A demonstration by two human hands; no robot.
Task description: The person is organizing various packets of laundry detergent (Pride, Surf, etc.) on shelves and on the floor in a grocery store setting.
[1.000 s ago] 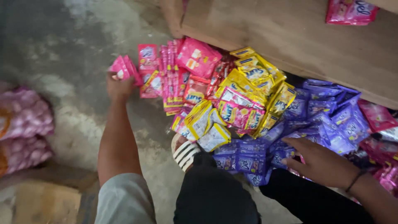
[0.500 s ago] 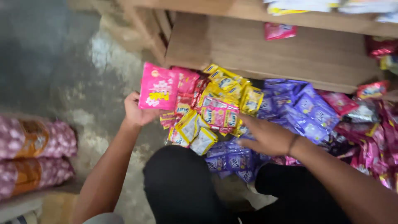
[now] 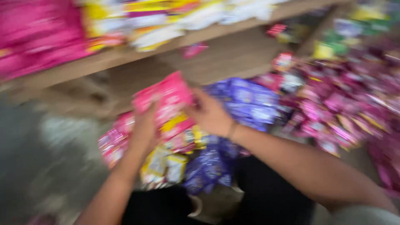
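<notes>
The view is heavily blurred by motion. A stack of pink sachet packets (image 3: 166, 98) is held up between both hands above a heap on the floor. My left hand (image 3: 143, 129) grips the stack from the left and below. My right hand (image 3: 208, 114) holds its right edge, a band on the wrist. Under the hands lie yellow packets (image 3: 164, 166) and purple packets (image 3: 208, 166). More purple packets (image 3: 246, 98) lie just behind my right hand.
A wooden shelf (image 3: 233, 52) runs across the back, its upper board loaded with pink, yellow and white packets (image 3: 37, 37). A large spread of pink packets (image 3: 337, 112) covers the right side. Grey concrete floor (image 3: 46, 166) lies to the left. My dark trousers fill the bottom.
My left hand has lifted the pink stack higher, and my right hand has come off the heap onto it. The camera has swung up and right, bringing the upper shelf into view.
</notes>
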